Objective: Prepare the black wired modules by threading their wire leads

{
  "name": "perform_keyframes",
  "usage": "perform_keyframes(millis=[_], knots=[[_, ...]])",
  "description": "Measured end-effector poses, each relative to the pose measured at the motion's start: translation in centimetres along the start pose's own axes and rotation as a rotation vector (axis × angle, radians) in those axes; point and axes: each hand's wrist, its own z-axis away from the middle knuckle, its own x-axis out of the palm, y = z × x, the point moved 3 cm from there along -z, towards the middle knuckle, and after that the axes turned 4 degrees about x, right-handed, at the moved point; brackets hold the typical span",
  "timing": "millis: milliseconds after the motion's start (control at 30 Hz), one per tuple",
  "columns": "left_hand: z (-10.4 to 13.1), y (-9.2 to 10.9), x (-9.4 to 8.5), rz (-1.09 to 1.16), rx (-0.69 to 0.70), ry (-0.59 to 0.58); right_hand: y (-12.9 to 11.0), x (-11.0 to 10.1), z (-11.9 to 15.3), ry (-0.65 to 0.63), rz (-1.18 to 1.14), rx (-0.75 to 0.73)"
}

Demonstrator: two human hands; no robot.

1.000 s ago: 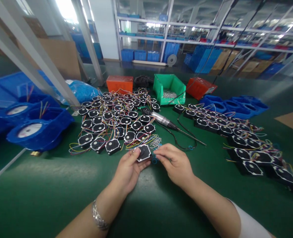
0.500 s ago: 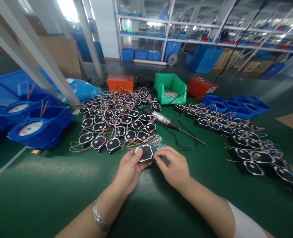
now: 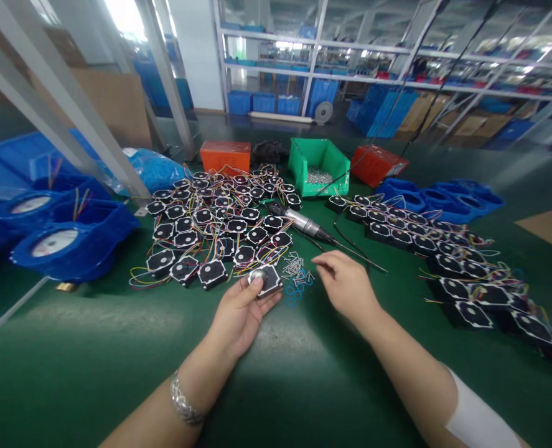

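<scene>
My left hand (image 3: 241,311) grips a square black module with white edges (image 3: 270,280), its thumb lying over the round centre. To the right, my right hand (image 3: 345,283) is raised beside a small heap of screws (image 3: 294,267). Its fingers are curled together, and whatever they may hold is hidden. Several blue rings (image 3: 297,292) lie between the hands, just below the screws. Behind them rests a silver power screwdriver (image 3: 306,224) with a long thin bit pointing right.
Many wired black modules (image 3: 213,272) crowd the left-centre of the green table (image 3: 266,386); more stand in rows (image 3: 425,244) at right. A green bin (image 3: 320,183) of small metal parts stands behind, between orange boxes (image 3: 226,155). Blue housings (image 3: 74,242) sit at left.
My right hand has drawn away from the module, moving right and up, uncovering the blue rings and screws. My left hand, still gripping the module, has shifted slightly left and tilted it.
</scene>
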Motion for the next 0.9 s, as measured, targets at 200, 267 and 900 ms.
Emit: perform_keyframes(millis=[200, 267, 900], knots=[[0.1, -0.3, -0.1, -0.114, 0.008, 0.011, 3.7, 1.5, -1.1, -0.391, 0.235, 0.219], [0.2, -0.3, -0.2, -0.139, 0.021, 0.019, 3.6, 2.4, -1.0, -0.4, 0.261, 0.176], [0.3, -0.6, 0.0, -0.164, -0.035, -0.062, -2.4, 0.1, 0.7, 0.022, -0.43, -0.075]])
